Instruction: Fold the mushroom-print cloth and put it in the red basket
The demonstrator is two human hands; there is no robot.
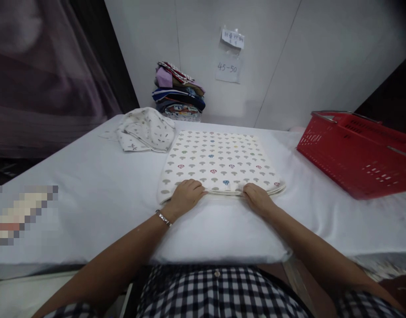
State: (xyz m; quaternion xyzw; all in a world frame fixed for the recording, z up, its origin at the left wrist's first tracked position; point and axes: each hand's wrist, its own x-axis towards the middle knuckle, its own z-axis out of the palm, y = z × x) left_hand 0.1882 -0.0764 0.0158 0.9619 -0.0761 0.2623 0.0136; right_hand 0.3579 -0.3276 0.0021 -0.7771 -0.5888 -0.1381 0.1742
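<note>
A folded white cloth with small mushroom prints (219,159) lies flat on the white-covered table (100,207), its layered edge toward me. My left hand (187,194) grips that near edge left of its middle, fingers on top and the thumb out of sight. Farther right, my right hand (256,197) holds the same edge, its fingers bent over the layers. A silvery bracelet circles my left wrist. Behind and left of the folded cloth sits a crumpled white cloth with a sparse dark print (146,130).
A red plastic basket (358,154) stands at the right side of the table. At the back, a stack of folded fabrics (179,92) rests against the wall, beside a taped paper sign (228,68) reading 45-50. A pixelated patch covers something at the left.
</note>
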